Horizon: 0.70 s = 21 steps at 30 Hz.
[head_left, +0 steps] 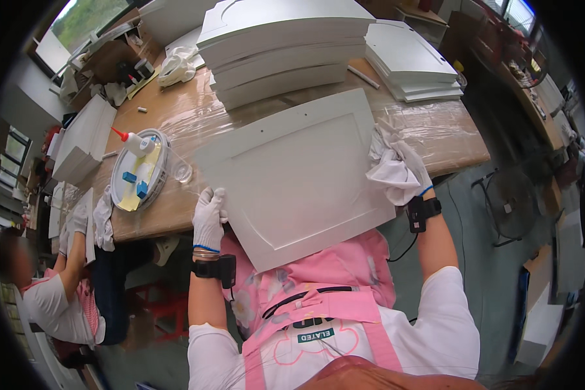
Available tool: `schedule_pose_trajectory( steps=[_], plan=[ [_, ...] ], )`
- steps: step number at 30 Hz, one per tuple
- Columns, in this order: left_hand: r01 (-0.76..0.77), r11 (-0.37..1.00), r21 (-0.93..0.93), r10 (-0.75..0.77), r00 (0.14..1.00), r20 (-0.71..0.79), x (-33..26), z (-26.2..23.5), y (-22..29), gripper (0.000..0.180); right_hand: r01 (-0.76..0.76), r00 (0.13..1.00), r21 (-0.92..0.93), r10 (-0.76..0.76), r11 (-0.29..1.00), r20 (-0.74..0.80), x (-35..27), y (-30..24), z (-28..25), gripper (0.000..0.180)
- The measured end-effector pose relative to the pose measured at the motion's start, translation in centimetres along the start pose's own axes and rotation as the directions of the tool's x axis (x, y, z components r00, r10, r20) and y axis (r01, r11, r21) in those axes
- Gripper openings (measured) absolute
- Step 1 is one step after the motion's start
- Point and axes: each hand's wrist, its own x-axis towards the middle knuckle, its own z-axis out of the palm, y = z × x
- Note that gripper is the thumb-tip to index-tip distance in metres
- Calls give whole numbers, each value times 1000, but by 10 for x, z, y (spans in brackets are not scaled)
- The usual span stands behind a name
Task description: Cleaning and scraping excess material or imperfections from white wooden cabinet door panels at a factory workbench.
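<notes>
A white cabinet-door-like panel (299, 175) with a recessed centre and two small holes near its far edge lies tilted across the table's front edge and my lap. My left hand (209, 213), in a white knitted glove, grips the panel's left edge with curled fingers. At its right edge my gloved right hand (420, 170) is closed on a bunched white cloth (391, 172), which touches the panel; the cloth partly hides those fingers.
Stacked white panels (286, 65) stand behind, with a smaller stack (409, 62) at far right. On the left, a round lid (115, 185) holds a red-tipped bottle (136, 143) and blue blocks (142, 189). A clear cup (182, 172) stands beside it. A co-worker (62, 286) sits at left.
</notes>
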Motion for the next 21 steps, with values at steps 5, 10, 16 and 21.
schedule_pose_trajectory(
  steps=[5,10,16,21],
  plan=[
    [-41,998,-38,39,998,-44,-34,-4,38,25,64,949,-272,-142,960,-280,-51,-8,93,19],
    [-439,883,-164,446,895,6,-89,-6,110,23,437,882,-179,-460,881,-108,-118,-38,175,20],
    [-659,723,-207,685,721,98,-84,-2,91,27,571,708,-493,-698,657,-110,-118,-30,107,39],
    [-161,913,-375,218,969,115,-83,-22,17,17,418,829,-619,-558,665,-39,-117,44,66,40]
  ],
)
